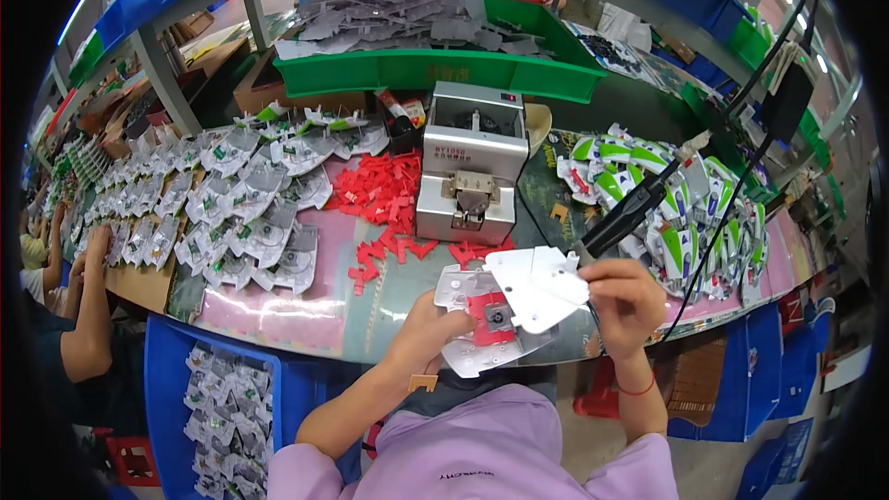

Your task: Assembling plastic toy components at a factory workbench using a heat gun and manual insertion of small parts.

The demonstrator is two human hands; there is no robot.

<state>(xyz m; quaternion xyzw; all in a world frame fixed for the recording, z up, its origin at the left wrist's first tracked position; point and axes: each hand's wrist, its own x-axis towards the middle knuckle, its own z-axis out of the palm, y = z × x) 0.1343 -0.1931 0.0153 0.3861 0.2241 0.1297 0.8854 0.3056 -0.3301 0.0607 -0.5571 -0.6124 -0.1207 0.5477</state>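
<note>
My left hand (pixel 428 333) grips a white plastic housing (pixel 468 361) near the table's front edge, its thumb beside a red plastic piece (pixel 486 329) set in the middle. A dark square part (pixel 499 317) sits on that red piece. My right hand (pixel 622 301) pinches the right edge of a flat white plastic cover (pixel 537 289), which has small holes. The cover is tilted over the housing's upper right and hides part of it. Whether the two touch, I cannot tell. Just above the cover, a black electric screwdriver (pixel 630 218) hangs at a slant.
Ahead stands a silver screw feeder (pixel 470 167), with loose red pieces (pixel 375 194) beside it. Rows of white housings (pixel 250 194) lie left; green-and-white shells (pixel 676 194) are piled right. Behind is a green bin (pixel 435 71) of grey sheets. A co-worker's arm (pixel 88 306) reaches in from the left.
</note>
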